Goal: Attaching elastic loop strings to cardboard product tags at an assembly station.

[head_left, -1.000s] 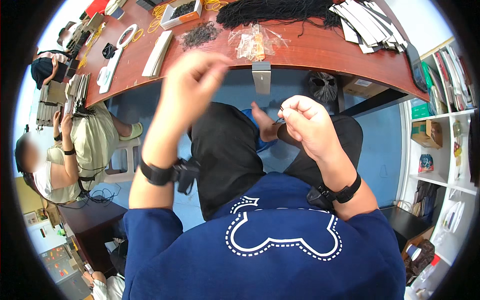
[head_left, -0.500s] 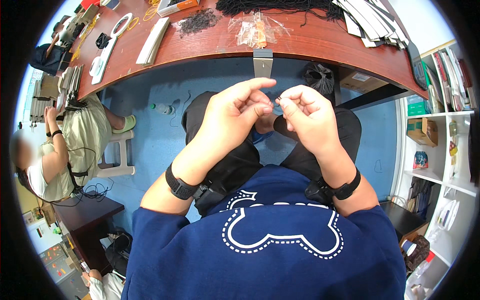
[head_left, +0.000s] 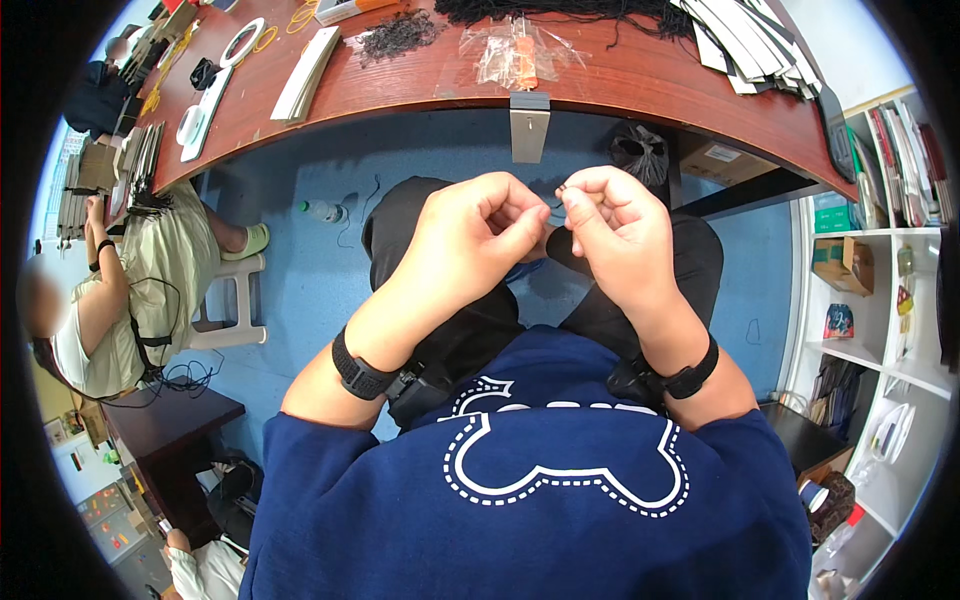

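Observation:
My left hand [head_left: 478, 238] is raised over my lap, its thumb and index finger pinched together. What lies between those fingertips, if anything, is too small to make out. Just to its right, my right hand [head_left: 622, 232] pinches a tiny dark piece [head_left: 562, 188] that pokes out past the thumb and forefinger; its kind cannot be told. A small gap separates the two hands. Both are held in front of the desk's near edge, below a grey metal block [head_left: 529, 130] fixed there.
The red-brown desk [head_left: 400, 95] bears a clear plastic bag [head_left: 505, 60], a heap of black bits [head_left: 400, 36], black cords [head_left: 560, 12] and white strips [head_left: 745, 50]. A bottle [head_left: 325, 211] lies on the blue floor. Another person [head_left: 100, 320] sits at left; white shelves [head_left: 870, 355] stand at right.
My left index finger, stretched out before, has curled down onto the thumb. The fingertips of the two hands are slightly farther apart, and the tiny dark piece shows more plainly in my right hand.

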Tool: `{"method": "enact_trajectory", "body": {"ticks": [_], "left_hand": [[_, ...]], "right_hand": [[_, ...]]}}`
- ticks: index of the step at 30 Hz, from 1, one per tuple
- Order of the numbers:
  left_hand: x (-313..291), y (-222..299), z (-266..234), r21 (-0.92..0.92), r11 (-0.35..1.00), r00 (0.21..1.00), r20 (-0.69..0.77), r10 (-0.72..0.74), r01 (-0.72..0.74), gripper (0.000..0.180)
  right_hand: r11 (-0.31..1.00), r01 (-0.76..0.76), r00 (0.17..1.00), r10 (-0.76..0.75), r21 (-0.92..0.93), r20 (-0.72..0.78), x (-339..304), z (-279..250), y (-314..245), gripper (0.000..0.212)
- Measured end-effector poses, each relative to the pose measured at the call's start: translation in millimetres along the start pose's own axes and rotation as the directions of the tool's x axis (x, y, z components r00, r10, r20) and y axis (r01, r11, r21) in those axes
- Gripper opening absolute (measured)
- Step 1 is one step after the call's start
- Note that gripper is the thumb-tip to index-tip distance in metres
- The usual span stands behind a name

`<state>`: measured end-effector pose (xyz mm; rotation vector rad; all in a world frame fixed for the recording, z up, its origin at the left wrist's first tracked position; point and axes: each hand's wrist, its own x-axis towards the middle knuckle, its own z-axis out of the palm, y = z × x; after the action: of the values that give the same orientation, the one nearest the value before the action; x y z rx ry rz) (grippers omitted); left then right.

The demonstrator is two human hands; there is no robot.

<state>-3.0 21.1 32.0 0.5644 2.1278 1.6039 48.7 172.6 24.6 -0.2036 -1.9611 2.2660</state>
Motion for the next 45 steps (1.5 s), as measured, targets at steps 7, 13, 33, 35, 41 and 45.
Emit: {"method": "enact_trajectory", "body": {"ticks": [7,13,33,35,41,45], "left_hand": [[-1,9,6,0.207,0.954,0.942,-0.215,0.26,-0.216,0.011],[0,4,7,0.363,0.873,0.881,-0.219,0.419,-0.325,0.009],[1,1,1,-0.19,0.976,0.992,-0.087,0.088,-0.103,0.019],[2,0,1,-0.149,0.985,0.996,-0.036,0.087,-0.091,0.019],[3,-2,2,-0.275,0.96,0.997,-0.061,0.047,-0.062,0.006],[2,-5,9,-0.477,0.878,0.997,-0.075,-0.002,-0.034,0.011]], "right_hand": [[0.988,0.103,0.994,-0.105,-0.116,-0.012,-2,0,3,0.008],[0.983,0.095,0.993,-0.104,-0.158,-0.055,-3,1,1,0.009],[0.978,-0.14,0.986,0.123,0.152,0.115,1,-5,3,0.006],[0.978,-0.149,0.982,0.129,0.149,0.139,1,-5,4,0.005],[0.976,-0.157,0.979,0.133,0.153,0.152,1,-6,2,0.006],[0.977,-0.091,0.991,0.069,0.194,0.116,1,-5,6,0.008]]}}
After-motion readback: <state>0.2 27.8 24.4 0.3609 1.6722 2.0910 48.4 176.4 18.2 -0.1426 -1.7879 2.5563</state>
